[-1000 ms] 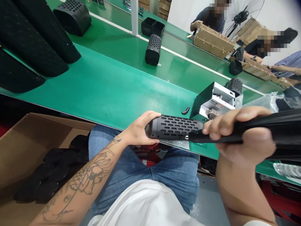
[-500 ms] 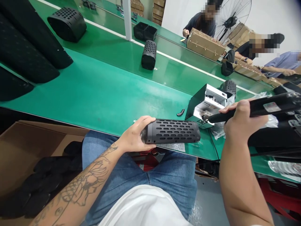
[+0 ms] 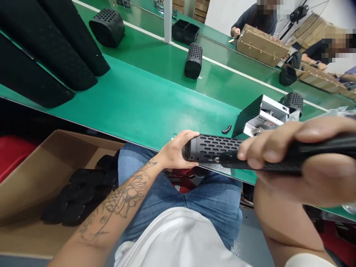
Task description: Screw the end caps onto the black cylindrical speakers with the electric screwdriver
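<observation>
Cut off at far left, long black pieces (image 3: 52, 55) over the green tabletop (image 3: 144, 100); nearer, black parts (image 3: 80, 193) inside a cardboard box (image 3: 33, 178), too shadowed to separate. In the middle, left grip (image 3: 175, 151) clasped across the left end of a slotted dark housing (image 3: 213, 142), at the tabletop's near edge, with right end hidden behind a black handheld tool (image 3: 236, 160). Blurred at the tool's tip; cannot tell whether touching. Right of that, a boxy black-and-white device (image 3: 260, 116), partly covered by the right grip (image 3: 319, 174), clenched around the tool; rear end out of frame.
</observation>
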A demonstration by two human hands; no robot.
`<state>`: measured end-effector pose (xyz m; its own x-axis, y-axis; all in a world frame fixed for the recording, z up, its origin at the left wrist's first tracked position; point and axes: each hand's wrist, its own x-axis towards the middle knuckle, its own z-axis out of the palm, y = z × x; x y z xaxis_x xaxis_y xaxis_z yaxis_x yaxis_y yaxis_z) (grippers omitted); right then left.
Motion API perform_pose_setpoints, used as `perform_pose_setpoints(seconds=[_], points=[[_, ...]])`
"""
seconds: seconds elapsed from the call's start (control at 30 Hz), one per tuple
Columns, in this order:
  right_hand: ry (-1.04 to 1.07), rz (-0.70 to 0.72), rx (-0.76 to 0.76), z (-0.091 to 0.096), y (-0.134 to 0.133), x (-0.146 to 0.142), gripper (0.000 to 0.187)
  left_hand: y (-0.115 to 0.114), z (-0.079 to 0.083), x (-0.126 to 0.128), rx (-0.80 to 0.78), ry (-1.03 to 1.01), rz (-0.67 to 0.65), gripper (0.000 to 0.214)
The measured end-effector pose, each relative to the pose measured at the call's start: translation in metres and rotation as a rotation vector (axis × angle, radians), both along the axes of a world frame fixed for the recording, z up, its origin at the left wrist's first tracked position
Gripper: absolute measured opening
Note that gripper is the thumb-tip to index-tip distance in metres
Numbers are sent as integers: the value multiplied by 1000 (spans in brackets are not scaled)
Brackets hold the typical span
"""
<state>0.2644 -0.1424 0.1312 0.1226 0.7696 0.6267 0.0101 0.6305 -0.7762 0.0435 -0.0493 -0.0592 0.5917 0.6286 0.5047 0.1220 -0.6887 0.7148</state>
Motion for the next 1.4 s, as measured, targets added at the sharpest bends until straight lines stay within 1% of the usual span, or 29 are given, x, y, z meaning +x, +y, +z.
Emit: perform_pose_setpoints(seconds=[0.03, 0.1, 0.2, 0.43, 0.67, 0.8, 0.93, 1.07, 1.13, 1.2, 1.27, 1.3, 1.33, 1.37, 1.4], points=[[25, 87, 48, -5, 8, -12, 20, 0, 0, 0, 4, -12, -1, 105], [55, 170, 77, -15, 22, -32, 18, -1, -1, 1, 9, -25, -3, 105], [21, 185, 14, -24, 34, -44, 16, -1, 0, 2, 5, -22, -9, 103], [9, 193, -79, -29, 31, -45, 14, -1, 1, 2, 22, -27, -4, 102], [-39, 353, -61, -32, 36, -43, 12, 1, 1, 2, 43, -31, 4, 101], [-51, 427, -76, -32, 37, -40, 13, 0, 2, 3, 39, -32, 7, 101], [-40, 415, -95, -32, 34, -40, 13, -1, 1, 4, 49, -44, 7, 100], [-69, 430, -114, -39, 32, -42, 14, -2, -4, 3, 89, -58, -2, 100], [-79, 446, -97, -40, 28, -43, 17, -2, -6, 2, 110, -63, -1, 101], [-72, 452, -53, -35, 19, -43, 21, -2, -6, 1, 129, -66, -2, 101], [-55, 440, -53, -23, 5, -37, 23, -2, -5, 0, 157, -71, -10, 101], [-37, 400, -69, -16, -4, -32, 21, -3, -5, 0, 177, -74, -12, 101], [-16, 331, -88, -8, -12, -25, 19, -3, -5, 0, 202, -77, -15, 101], [-10, 222, -115, -1, -18, -16, 18, -3, -5, -1, 231, -80, -15, 101], [-13, 81, -122, 6, -22, -6, 19, -3, -6, -1, 261, -86, -12, 102]])
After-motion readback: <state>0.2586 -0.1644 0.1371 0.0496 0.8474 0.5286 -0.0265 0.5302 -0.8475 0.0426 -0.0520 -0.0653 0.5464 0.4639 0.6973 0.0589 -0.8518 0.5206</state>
